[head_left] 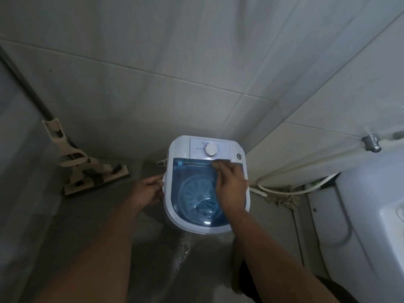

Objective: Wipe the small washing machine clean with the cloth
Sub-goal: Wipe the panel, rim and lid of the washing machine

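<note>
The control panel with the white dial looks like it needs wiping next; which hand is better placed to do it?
The right hand: it presses the cloth on the lid just below the dial. The left hand grips the washing machine side.

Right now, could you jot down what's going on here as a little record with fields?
place: tiled corner, wet floor
machine: small washing machine, white, blue see-through lid closed
right hand: presses cloth on lid's far edge, below dial
left hand: grips machine's left side
nearby: mop on the left, hose on the right
stage: wiping the top
</note>
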The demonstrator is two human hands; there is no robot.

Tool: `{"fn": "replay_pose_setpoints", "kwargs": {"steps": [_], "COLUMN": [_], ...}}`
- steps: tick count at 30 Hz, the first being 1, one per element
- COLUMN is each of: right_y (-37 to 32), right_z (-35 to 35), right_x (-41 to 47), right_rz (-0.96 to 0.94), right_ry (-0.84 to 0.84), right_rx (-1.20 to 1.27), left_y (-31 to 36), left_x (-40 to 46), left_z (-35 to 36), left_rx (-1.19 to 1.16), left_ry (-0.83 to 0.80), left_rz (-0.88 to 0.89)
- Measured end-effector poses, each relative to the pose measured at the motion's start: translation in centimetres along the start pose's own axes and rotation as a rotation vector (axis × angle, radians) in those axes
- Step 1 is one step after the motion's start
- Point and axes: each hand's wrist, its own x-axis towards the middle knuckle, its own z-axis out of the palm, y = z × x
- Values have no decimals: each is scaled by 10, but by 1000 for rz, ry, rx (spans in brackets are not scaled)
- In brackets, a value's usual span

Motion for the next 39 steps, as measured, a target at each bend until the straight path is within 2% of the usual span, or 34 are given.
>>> {"fn": "replay_pose_setpoints", "kwargs": {"steps": [4, 5, 7, 10, 14, 15, 17, 20, 22, 24, 27, 30, 32, 36, 39], "right_y": [-55, -67, -85, -97, -97, -97, -92, -78, -78, -85, -97, -98, -96, -98, -86], "right_z": [10, 10, 12, 13, 25, 27, 31, 30, 22, 18, 17, 34, 44, 39, 31], "right_x": [-19, -9, 21, 77, 97, 87, 59, 26, 39, 67, 109, 115, 99, 54, 28], "right_rz": [-537, -614, -588, -343, -248, -261, -411, -756, -867, -836, -623, -488, -510, -747, -746], "right_ry": [-290, -335, -280, -92, -203, -213, -205, -327, -402, -367, -178, -173, -175, -261, -277], "right_rx": [-21, -25, -11, 9, -102, -141, -205, -97, -51, -61, -23, -142, -216, -309, -266], "left_y": [0, -1, 0, 1, 1, 0, -1, -3, -3, -4, -2, 0, 0, 1, 1], "left_x": [-1, -2, -3, -2, 0, 1, 3, 4, 2, 3, 1, 0, 0, -2, -3], "left_z": [1, 1, 2, 2, 1, 1, 2, 1, 0, 1, 1, 0, 0, 0, 0], "left_rx": [-28, -35, -42, -36, -25, -38, -72, -87, -88, -84, -81, -74, -77, -85, -93], "left_ry": [2, 4, 11, 10, 12, 19, 16, 9, 16, 22, 25, 26, 27, 24, 32], "left_rz": [4, 6, 13, 12, 1, -3, -8, -22, -21, -14, -5, -18, -25, -35, -53]}}
